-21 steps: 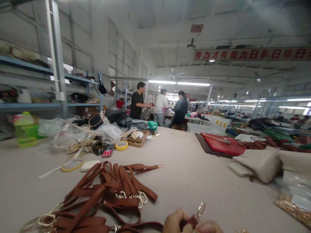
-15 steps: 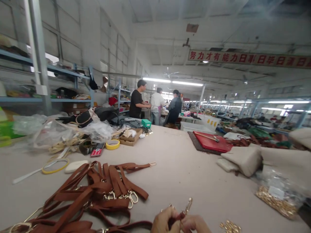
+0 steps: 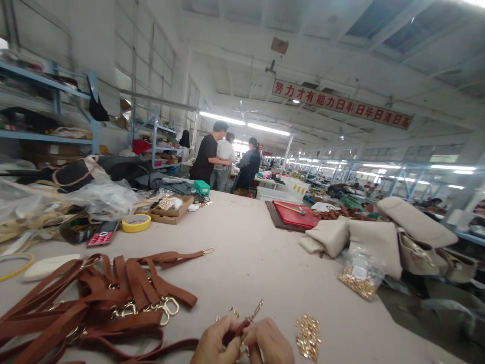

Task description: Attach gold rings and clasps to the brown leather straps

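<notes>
I worked on a strap end (image 3: 245, 322) — clip (image 3: 259, 306) outward.
My left hand (image 3: 216, 344) pinched it, left of the gold pieces (image 3: 307, 334); my right hand (image 3: 270, 342) bent close, grip unclear — the next move seemed to want steadiness.

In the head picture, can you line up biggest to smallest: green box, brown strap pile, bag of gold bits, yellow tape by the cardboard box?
1. Brown strap pile
2. Clear bag of gold metal pieces
3. Yellow tape roll
4. Green box

There are two foreground hands (image 3: 216, 342), one held clasp (image 3: 258, 307), two yellow rings (image 3: 136, 229).
</notes>
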A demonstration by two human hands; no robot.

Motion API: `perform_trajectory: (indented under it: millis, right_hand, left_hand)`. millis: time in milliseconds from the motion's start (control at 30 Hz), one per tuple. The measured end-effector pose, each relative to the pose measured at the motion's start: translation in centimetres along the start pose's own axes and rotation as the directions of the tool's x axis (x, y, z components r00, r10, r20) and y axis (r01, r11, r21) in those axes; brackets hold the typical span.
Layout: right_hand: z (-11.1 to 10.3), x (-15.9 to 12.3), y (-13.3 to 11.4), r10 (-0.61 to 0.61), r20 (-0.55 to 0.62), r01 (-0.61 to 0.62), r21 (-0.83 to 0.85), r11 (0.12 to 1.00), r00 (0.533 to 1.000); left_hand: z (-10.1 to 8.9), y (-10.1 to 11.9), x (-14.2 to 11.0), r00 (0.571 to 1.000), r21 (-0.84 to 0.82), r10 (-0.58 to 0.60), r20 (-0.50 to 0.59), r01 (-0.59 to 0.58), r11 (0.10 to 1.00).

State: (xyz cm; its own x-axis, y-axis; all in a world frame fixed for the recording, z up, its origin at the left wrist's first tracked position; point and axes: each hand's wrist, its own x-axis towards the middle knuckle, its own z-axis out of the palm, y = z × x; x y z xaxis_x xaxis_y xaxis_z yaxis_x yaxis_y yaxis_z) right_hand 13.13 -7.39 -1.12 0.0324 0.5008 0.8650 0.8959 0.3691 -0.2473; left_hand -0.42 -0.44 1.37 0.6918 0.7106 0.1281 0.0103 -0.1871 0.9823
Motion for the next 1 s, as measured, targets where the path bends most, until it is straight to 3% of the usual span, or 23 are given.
perform_trajectory:
  millis: [133, 267, 367, 467, 600, 1000]
  right_hand:
    - [-0.1, 0.4, -0.6, 0.034, -0.019, -0.032, 0.075, 0.997, 0.999]
    - [-0.2, 0.8, -1.8, 0.270, -0.046, -0.254, 0.221, 0.942, 0.962]
    - [-0.1, 0.9, -2.4, 0.531, 0.013, -0.500, 0.356, 0.789, 0.847]
    - [0.2, 0.9, -2.4, 0.675, 0.096, -0.618, 0.512, 0.597, 0.732]
    - [0.5, 0.8, -2.3, 0.723, 0.118, -0.630, 0.598, 0.496, 0.681]
    - [1.2, 1.0, -3.0, 0.744, 0.027, -0.591, 0.627, 0.508, 0.668]
  left_hand:
    - [0.1, 0.9, -0.3, 1.000, 0.062, 0.000, -0.023, 0.001, 0.998]
    - [-0.1, 1.8, -0.8, 1.000, 0.040, 0.002, 0.016, -0.003, 0.999]
    - [-0.4, 2.2, -0.9, 0.997, 0.030, 0.043, 0.056, -0.045, 0.999]
    - [-0.6, 2.2, -0.8, 0.995, 0.051, 0.089, 0.055, -0.091, 0.995]
    - [-0.7, 1.9, -0.6, 0.995, 0.067, 0.089, 0.052, -0.092, 0.993]
    - [-0.9, 3.3, -1.1, 0.988, 0.083, 0.152, 0.015, -0.153, 0.985]
